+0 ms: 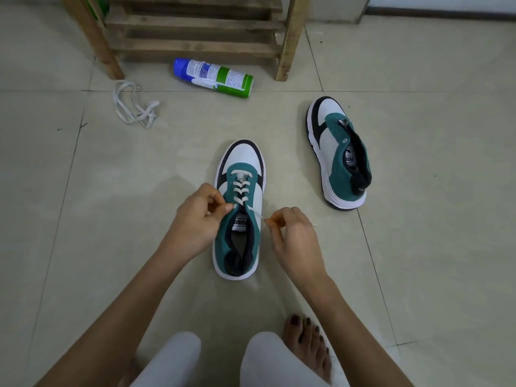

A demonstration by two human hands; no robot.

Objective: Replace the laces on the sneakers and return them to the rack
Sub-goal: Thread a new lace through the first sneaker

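Count 2: near sneaker (252, 174), far sneaker (332, 141); L hand (195, 219), R hand (293, 238) fingers pinch 1 lace (240, 189).

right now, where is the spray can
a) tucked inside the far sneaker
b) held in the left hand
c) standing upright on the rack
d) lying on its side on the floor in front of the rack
d: the spray can lies on its side on the tiled floor, just in front of the wooden rack.
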